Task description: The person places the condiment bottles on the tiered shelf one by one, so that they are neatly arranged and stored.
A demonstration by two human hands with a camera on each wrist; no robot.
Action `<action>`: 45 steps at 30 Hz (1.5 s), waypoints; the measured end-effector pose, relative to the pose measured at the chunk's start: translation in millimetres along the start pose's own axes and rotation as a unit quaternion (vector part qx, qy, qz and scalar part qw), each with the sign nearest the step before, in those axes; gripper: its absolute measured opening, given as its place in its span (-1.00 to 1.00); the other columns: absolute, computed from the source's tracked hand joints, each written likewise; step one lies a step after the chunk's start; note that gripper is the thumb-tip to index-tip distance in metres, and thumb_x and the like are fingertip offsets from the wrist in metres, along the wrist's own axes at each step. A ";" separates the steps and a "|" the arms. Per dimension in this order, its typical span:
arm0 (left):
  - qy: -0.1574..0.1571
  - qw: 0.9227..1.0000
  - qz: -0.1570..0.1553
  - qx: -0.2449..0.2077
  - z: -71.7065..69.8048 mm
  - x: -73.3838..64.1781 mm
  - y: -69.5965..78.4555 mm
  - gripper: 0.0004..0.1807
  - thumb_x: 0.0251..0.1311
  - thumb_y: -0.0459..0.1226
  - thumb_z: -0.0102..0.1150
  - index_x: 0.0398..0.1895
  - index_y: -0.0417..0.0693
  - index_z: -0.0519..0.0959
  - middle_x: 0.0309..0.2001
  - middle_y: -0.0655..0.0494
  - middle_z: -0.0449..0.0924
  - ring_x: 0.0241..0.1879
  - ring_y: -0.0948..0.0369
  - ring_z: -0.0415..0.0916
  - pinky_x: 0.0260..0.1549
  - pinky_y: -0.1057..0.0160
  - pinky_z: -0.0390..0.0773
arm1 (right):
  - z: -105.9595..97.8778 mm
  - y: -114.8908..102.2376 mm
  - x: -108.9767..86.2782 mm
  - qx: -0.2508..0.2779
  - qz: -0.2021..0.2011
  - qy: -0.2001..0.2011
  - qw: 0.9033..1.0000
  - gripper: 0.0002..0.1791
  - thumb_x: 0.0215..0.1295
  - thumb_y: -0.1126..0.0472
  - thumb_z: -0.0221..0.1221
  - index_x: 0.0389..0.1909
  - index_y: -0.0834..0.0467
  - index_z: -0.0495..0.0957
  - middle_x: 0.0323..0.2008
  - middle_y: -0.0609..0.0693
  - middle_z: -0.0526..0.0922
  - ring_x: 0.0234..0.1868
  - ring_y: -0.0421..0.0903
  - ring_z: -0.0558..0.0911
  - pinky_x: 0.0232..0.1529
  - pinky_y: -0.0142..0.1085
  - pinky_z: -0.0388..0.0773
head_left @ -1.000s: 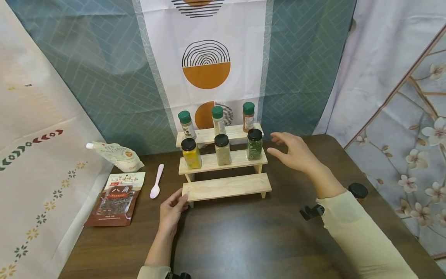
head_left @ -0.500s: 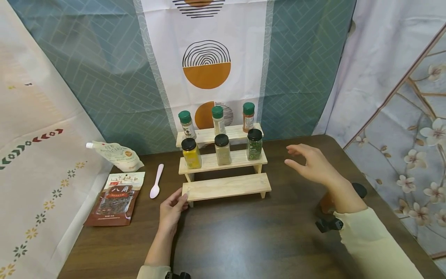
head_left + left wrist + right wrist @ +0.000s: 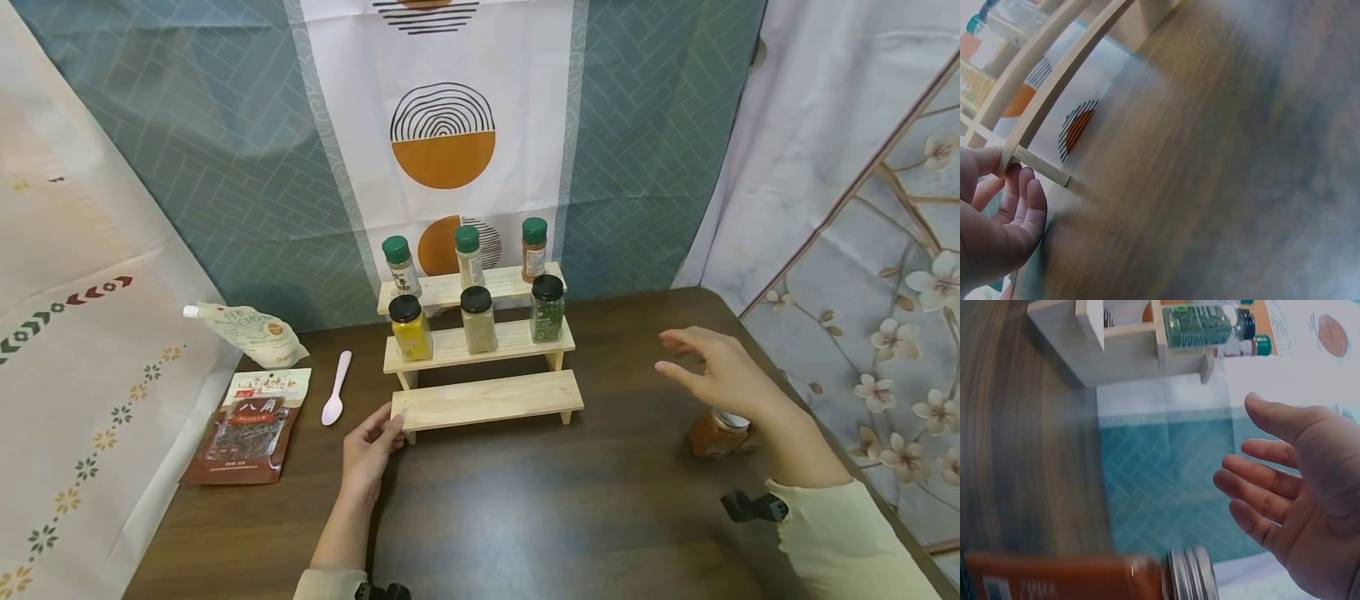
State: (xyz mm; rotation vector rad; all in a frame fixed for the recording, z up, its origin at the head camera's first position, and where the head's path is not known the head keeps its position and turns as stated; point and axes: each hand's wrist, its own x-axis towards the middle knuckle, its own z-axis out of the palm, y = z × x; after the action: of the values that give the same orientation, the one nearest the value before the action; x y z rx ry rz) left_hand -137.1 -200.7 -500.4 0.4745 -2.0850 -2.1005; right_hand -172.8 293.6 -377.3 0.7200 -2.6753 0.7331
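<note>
My left hand (image 3: pixel 367 454) pinches the left end of the lowest step of a three-step wooden rack (image 3: pixel 487 400); in the left wrist view the thumb and fingers (image 3: pixel 1035 203) grip the board's end. My right hand (image 3: pixel 712 375) is held up right of the rack, thumb and fingers apart, holding nothing. Just below it stands a jar of orange-brown spice (image 3: pixel 717 433), partly hidden by the hand and wrist. The right wrist view shows this jar's ridged silver rim (image 3: pixel 1191 575). On the middle step stand black-lidded jars: yellow (image 3: pixel 412 337), beige (image 3: pixel 479 325) and green (image 3: pixel 547 312).
Green-capped shakers stand on the top step, one of them reddish (image 3: pixel 534 254). To the left lie a pink spoon (image 3: pixel 335 396), a brown star anise packet (image 3: pixel 247 433) and a white spouted pouch (image 3: pixel 255 333). Patterned cloths (image 3: pixel 645 150) hang behind the table (image 3: pixel 525 517).
My right hand has moved away from the green jar, rightward and towards me. The orange-brown jar shows more, while the black lid beside it is now hidden. My left hand stays on the rack.
</note>
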 end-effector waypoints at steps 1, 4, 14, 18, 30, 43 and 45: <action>0.001 1.000 -0.002 -0.001 -0.1 0.1 0.0 -0.56 0.34 -0.39 0.27 0.26 -0.31 0.54 -0.31 0.15 0.65 -0.38 0.29 0.60 -0.31 0.35 0.65 | -2.0 1.7 -3.3 -0.004 0.001 -0.001 1.000 -0.52 0.26 0.20 0.41 0.15 0.28 0.58 -0.03 0.13 0.69 -0.09 0.08 0.68 -0.15 0.07 0.64; 0.003 1.000 -0.004 -0.002 -0.4 0.2 0.1 -0.56 0.34 -0.39 0.28 0.26 -0.30 0.55 -0.31 0.13 0.65 -0.38 0.27 0.60 -0.31 0.34 0.66 | -7.6 7.1 -13.3 -0.020 0.005 -0.002 1.000 -0.51 0.25 0.18 0.42 0.15 0.27 0.58 -0.06 0.10 0.70 -0.12 0.06 0.69 -0.19 0.02 0.66; -0.001 1.000 0.000 -0.006 -0.5 1.2 0.6 -0.56 0.34 -0.38 0.28 0.26 -0.29 0.55 -0.29 0.13 0.66 -0.37 0.26 0.60 -0.30 0.34 0.66 | -22.8 29.5 -44.7 -0.063 -0.010 -0.002 0.998 -0.45 0.00 0.17 0.56 0.02 0.29 0.65 -0.15 0.09 0.73 -0.21 0.08 0.68 -0.27 -0.05 0.62; -0.001 1.000 0.001 -0.007 -1.1 2.0 0.1 -0.57 0.35 -0.38 0.27 0.26 -0.29 0.55 -0.29 0.14 0.66 -0.37 0.26 0.60 -0.30 0.33 0.66 | -27.7 33.8 -53.0 -0.077 -0.008 -0.032 0.996 -0.36 -0.11 0.07 0.61 0.00 0.28 0.66 -0.17 0.06 0.73 -0.23 0.07 0.66 -0.29 -0.05 0.61; -0.001 1.000 -0.001 0.000 -2.4 1.3 -1.8 -0.56 0.35 -0.37 0.27 0.27 -0.29 0.54 -0.25 0.11 0.67 -0.36 0.26 0.58 -0.29 0.34 0.65 | -22.9 34.6 -61.5 -0.077 -0.003 -0.121 0.990 -0.36 -0.22 0.12 0.64 -0.07 0.33 0.67 -0.18 0.11 0.72 -0.29 -0.02 0.68 -0.40 -0.27 0.59; -0.001 1.000 0.003 -0.003 -0.8 0.0 -1.8 -0.56 0.35 -0.37 0.28 0.26 -0.31 0.55 -0.24 0.11 0.67 -0.37 0.27 0.58 -0.30 0.35 0.65 | -6.5 24.3 -56.3 -0.086 -0.053 -0.059 0.993 -0.47 -0.08 0.10 0.60 -0.12 0.28 0.68 -0.26 -0.06 0.69 -0.33 -0.19 0.61 -0.41 -0.26 0.57; -0.001 1.000 0.002 -0.003 -0.2 -0.6 -1.0 -0.56 0.35 -0.37 0.28 0.26 -0.31 0.55 -0.24 0.12 0.67 -0.37 0.27 0.58 -0.30 0.35 0.65 | -2.4 19.9 -53.6 -0.082 -0.067 -0.040 0.994 -0.48 -0.08 0.12 0.59 -0.11 0.29 0.68 -0.25 -0.07 0.69 -0.31 -0.19 0.62 -0.37 -0.22 0.60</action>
State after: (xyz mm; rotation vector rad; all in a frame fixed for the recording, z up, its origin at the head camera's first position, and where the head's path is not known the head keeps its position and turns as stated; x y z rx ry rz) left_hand -136.4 -200.7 -501.3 0.4667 -2.0776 -2.1067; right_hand -138.1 330.7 -403.6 0.8908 -2.6879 0.4528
